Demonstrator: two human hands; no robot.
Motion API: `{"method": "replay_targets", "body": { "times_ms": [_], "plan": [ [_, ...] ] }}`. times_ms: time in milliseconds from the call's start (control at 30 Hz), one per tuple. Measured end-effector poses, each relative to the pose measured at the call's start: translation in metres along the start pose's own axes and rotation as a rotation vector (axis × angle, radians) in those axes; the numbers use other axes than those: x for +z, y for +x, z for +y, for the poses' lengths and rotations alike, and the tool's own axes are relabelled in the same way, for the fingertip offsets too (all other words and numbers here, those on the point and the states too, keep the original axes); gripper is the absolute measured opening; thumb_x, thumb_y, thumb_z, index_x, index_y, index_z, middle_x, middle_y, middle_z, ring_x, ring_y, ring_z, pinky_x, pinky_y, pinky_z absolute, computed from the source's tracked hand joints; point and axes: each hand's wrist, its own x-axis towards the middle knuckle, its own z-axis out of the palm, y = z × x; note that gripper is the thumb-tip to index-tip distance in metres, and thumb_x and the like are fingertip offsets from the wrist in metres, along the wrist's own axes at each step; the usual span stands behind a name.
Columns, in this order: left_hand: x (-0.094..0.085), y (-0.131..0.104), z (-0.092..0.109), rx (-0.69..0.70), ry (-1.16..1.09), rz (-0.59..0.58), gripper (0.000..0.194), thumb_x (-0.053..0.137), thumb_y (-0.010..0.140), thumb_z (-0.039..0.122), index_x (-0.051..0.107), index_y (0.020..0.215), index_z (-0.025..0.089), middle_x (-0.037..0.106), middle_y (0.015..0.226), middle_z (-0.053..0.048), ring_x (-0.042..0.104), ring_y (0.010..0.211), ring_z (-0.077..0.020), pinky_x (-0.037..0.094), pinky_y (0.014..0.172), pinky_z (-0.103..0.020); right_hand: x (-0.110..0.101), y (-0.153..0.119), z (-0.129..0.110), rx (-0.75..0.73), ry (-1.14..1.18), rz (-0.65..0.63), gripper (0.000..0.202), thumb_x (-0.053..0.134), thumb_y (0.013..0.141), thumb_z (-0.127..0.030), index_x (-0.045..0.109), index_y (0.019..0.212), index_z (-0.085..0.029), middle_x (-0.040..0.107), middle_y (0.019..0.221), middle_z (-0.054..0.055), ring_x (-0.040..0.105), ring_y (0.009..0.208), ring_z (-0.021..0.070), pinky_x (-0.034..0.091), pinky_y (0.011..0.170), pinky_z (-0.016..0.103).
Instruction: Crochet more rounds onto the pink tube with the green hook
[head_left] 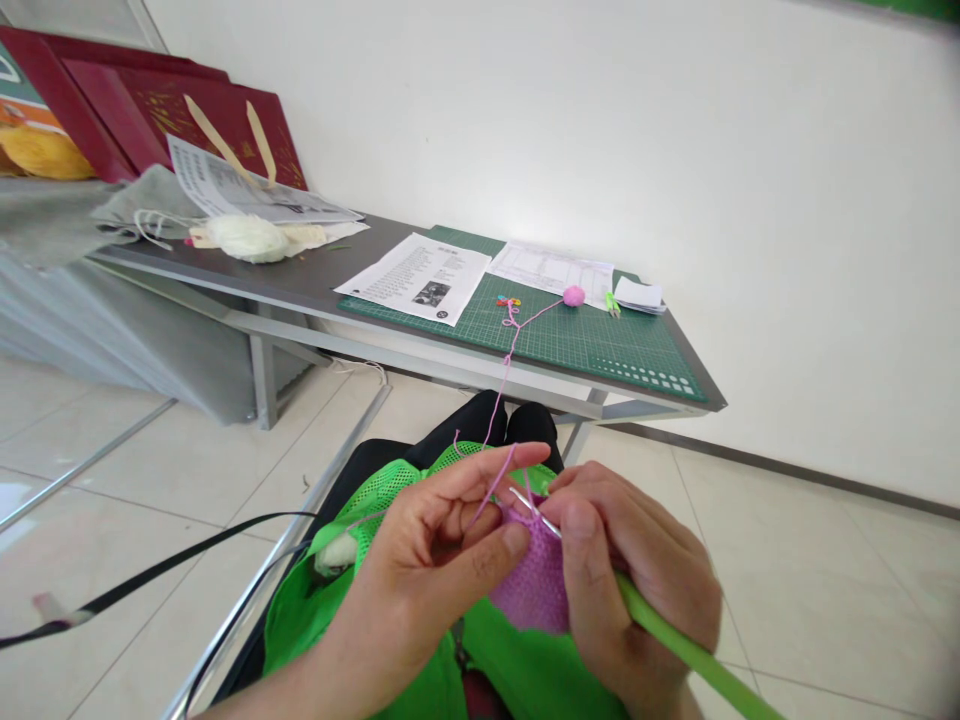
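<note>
Hook (pixel 551 528) in right hand (pixel 641 560)

- I'm seeing the mat (pixel 555 345) lying on the table's (pixel 330 278) right half.
- Small yarn ball (pixel 574 296) is sitting on it, snips (pixel 613 304) right, clips (pixel 509 301) left.
- Printed sheet (pixel 420 278) is overlapping the mat's left end.
- Large yarn ball (pixel 247 239) is resting farther left, before the bag (pixel 165 112).
- Before the table, crochet work (pixel 532 588) is hanging between left hand (pixel 421 545) and right hand (pixel 637 560).
</note>
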Motion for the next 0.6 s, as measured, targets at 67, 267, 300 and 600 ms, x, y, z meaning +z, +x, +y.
{"method": "replay_targets", "body": {
  "times_ms": [67,267,300,600],
  "plan": [
    [-0.001,-0.001,0.0,0.003,0.059,0.017,0.032,0.084,0.09,0.03,0.083,0.12,0.04,0.066,0.078,0.003,0.049,0.065,-0.0081,0.041,0.062,-0.015,-0.001,0.0,0.0,-0.013,-0.043,-0.01,0.029,0.05,0.099,-0.009,0.051,0.072,-0.02,0.06,0.065,-0.003,0.056,0.058,0.0085,0.047,0.057,0.023],
    [0.001,-0.006,-0.006,0.126,0.217,0.153,0.032,0.079,0.094,0.034,0.079,0.124,0.045,0.043,0.065,0.008,0.028,0.057,-0.0086,0.026,0.053,-0.019,0.012,-0.006,0.0,0.05,-0.088,0.078,0.026,0.048,0.099,-0.008,0.054,0.076,-0.019,0.056,0.064,-0.004,0.053,0.055,0.0079,0.04,0.051,0.023],
    [0.001,-0.006,-0.007,0.155,0.253,0.189,0.032,0.078,0.095,0.034,0.078,0.125,0.046,0.047,0.068,0.007,0.03,0.058,-0.0087,0.027,0.054,-0.019,0.016,-0.008,0.0,0.068,-0.082,0.101,0.026,0.048,0.1,-0.009,0.054,0.077,-0.019,0.056,0.064,-0.003,0.052,0.055,0.0081,0.039,0.05,0.023],
    [0.002,-0.008,-0.002,0.101,0.093,0.106,0.032,0.081,0.093,0.03,0.08,0.123,0.041,0.043,0.066,0.007,0.033,0.058,-0.0077,0.031,0.054,-0.016,0.024,-0.012,0.009,0.013,0.15,0.186,0.026,0.045,0.106,-0.022,0.059,0.084,-0.021,0.063,0.069,-0.003,0.061,0.061,0.0107,0.052,0.056,0.025]
  ]
}}
